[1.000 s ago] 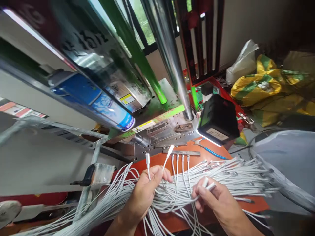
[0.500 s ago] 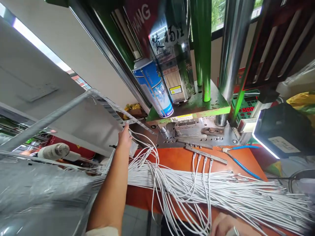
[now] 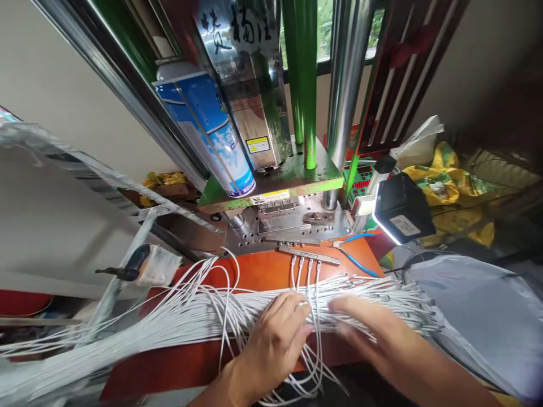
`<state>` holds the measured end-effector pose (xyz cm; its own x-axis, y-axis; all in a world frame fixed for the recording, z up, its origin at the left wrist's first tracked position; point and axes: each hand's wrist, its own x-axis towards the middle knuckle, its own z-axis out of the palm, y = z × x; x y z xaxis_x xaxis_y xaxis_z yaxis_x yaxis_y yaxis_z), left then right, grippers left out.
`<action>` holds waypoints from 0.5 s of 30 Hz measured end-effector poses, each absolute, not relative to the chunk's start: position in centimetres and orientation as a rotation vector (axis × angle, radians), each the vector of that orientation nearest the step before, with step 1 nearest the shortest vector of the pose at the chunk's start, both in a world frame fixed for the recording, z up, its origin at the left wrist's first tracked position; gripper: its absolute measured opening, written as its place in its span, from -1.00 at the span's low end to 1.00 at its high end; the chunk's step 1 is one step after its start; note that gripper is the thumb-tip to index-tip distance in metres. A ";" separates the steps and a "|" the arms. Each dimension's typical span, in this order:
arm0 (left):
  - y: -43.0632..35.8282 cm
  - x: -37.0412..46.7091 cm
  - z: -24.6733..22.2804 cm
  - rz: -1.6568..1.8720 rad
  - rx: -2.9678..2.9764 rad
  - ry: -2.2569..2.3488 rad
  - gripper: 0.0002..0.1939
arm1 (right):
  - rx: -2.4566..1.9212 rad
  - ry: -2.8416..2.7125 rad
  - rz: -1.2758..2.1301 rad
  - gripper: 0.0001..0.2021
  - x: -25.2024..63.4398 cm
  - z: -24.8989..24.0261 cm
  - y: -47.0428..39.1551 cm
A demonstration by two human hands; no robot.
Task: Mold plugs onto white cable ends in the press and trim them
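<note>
A thick bundle of white cables (image 3: pixel 169 316) runs across the orange table. My left hand (image 3: pixel 275 333) rests over the bundle, its fingers curled on white cables below the metal bar; the exact grip is partly hidden. My right hand (image 3: pixel 373 325), blurred by motion, is just to the right, its fingers stretched towards the left hand and apart, with nothing visible in them. Several cable ends sit in a slotted metal bar (image 3: pixel 311 255), and their cables hang down between my hands. A second narrow metal bar (image 3: pixel 292 241) lies behind it.
A press with a green plate (image 3: pixel 297 183) and steel posts stands behind the table, with a blue spray can (image 3: pixel 207 130) on it. Blue-handled pliers (image 3: pixel 356 263) lie at right beside a lit lamp (image 3: pixel 403 209). A metal frame (image 3: pixel 139 237) stands at left.
My left hand has come back from the far left by the frame to the cables below the bar. My right hand has risen from the bottom edge. The view has shifted right.
</note>
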<state>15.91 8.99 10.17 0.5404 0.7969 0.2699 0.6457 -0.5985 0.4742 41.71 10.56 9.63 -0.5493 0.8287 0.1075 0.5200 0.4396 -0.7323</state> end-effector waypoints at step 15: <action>11.0 18.5 5.9 0.672 2.611 1.513 -0.71 | -1.341 -2.175 0.377 -0.76 38.4 5.9 21.8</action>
<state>18.54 10.96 5.91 0.4269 0.8369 0.3426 0.8153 -0.5201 0.2546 38.39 21.81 5.86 -0.3497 0.8854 0.3062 0.7307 0.4623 -0.5024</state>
